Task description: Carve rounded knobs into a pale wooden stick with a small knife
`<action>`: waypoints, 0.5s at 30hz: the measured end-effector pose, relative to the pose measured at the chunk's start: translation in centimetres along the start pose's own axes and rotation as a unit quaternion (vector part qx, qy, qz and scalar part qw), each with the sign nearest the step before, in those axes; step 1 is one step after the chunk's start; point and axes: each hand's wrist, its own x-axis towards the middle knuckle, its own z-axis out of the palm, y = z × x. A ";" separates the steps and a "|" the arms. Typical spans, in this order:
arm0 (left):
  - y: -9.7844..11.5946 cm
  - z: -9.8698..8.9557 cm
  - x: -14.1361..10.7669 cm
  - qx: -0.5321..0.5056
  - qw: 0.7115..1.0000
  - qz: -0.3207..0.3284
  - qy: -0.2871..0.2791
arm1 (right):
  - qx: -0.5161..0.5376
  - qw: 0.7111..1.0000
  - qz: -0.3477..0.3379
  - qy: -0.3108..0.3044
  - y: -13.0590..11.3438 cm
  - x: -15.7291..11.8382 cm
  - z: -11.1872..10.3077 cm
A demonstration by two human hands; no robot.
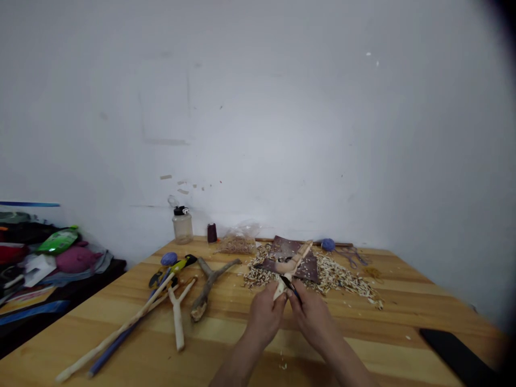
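Observation:
Just above the table's near middle, my left hand (264, 312) is closed round the lower end of a peeled, Y-shaped forked stick (300, 257). Its two prongs point away from me over the shavings. My right hand (314, 314) grips a knife with a dark blade (287, 281), which lies against the pale wood near my left thumb. Both hands are close together, thumbs nearly meeting. The knife's handle is mostly hidden in my fingers. Beyond the stick lies a dark brown sheet (310, 269) amid a heap of wood shavings (342, 279).
On the left lie a peeled forked stick (178, 322), a bark-covered forked branch (206, 293), a long pale stick (108, 338) and a yellow-and-black tool (181, 264). A bottle (183, 229), thread spool (212, 233) and purple yarn ball (328, 245) stand behind. A flat black object (455, 355) is right.

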 end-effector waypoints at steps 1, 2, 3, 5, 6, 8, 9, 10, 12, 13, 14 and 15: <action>-0.2 0.1 0.2 -0.066 0.998 -0.010 -0.003 | 0.021 1.000 -0.010 0.005 0.1 0.0 -0.1; -0.5 0.2 0.3 -0.125 0.992 -0.027 -0.006 | 0.034 0.999 -0.017 0.014 0.2 0.1 -0.3; -0.7 0.2 0.5 -0.175 0.983 -0.051 -0.009 | 0.038 0.999 -0.021 0.025 0.4 0.1 -0.4; -1.0 0.2 0.6 -0.256 0.961 -0.102 -0.022 | 0.020 0.999 -0.019 0.044 0.6 0.0 -0.5; -1.0 0.1 0.7 -0.289 0.949 -0.123 -0.029 | 0.004 0.999 -0.020 0.049 0.6 0.0 -0.5; -0.8 0.0 0.6 -0.343 0.927 -0.145 -0.040 | -0.038 0.997 -0.033 0.051 0.7 -0.1 -0.5; -0.6 0.0 0.5 -0.360 0.920 -0.146 -0.044 | -0.062 0.996 -0.045 0.053 0.6 -0.1 -0.5; -0.4 -0.1 0.4 -0.371 0.916 -0.143 -0.046 | -0.086 0.993 -0.059 0.057 0.6 -0.2 -0.5; -0.1 -0.1 0.3 -0.380 0.915 -0.130 -0.047 | -0.137 0.984 -0.087 0.068 0.5 -0.2 -0.5; 0.0 -0.1 0.2 -0.380 0.916 -0.122 -0.047 | -0.161 0.979 -0.099 0.076 0.5 -0.3 -0.5; 0.0 0.0 0.2 -0.380 0.917 -0.112 -0.048 | -0.183 0.974 -0.107 0.083 0.5 -0.3 -0.5; -0.1 0.0 0.2 -0.378 0.919 -0.101 -0.049 | -0.202 0.969 -0.113 0.089 0.5 -0.3 -0.5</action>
